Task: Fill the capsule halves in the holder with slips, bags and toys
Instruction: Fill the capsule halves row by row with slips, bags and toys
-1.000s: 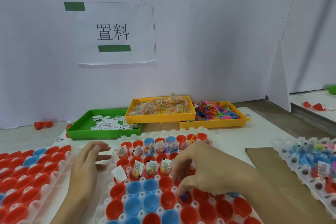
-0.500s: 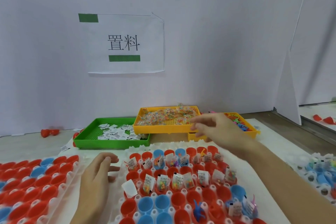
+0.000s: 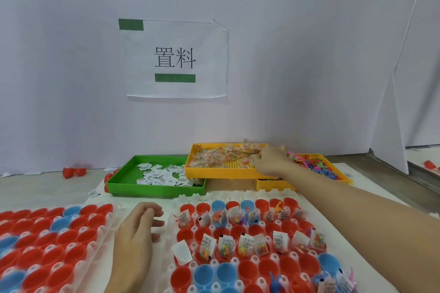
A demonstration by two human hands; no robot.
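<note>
A white holder [image 3: 238, 195] in front of me carries red and blue capsule halves. Its two far rows hold slips, small bead bags and toys; a blue toy [image 3: 276, 282] sits in a near half. My left hand [image 3: 135, 233] rests on the table just left of the holder, fingers loosely curled, holding nothing. My right hand [image 3: 269, 159] reaches far across to the right end of the yellow tray [image 3: 214, 173] of bead bags [image 3: 221, 157], fingers down among the bags. Whether they hold one is hidden.
A green tray [image 3: 154, 190] of paper slips [image 3: 162, 173] sits left of the yellow one. A second yellow tray [image 3: 271, 185] with coloured toys [image 3: 314, 164] lies to the right. Another holder [image 3: 104, 228] of capsule halves is at my left. Loose red capsules [image 3: 73, 171] lie by the white wall.
My right hand left the holder's near rows and travelled forward to the bag tray. The view tilted upward. My left hand stayed in place.
</note>
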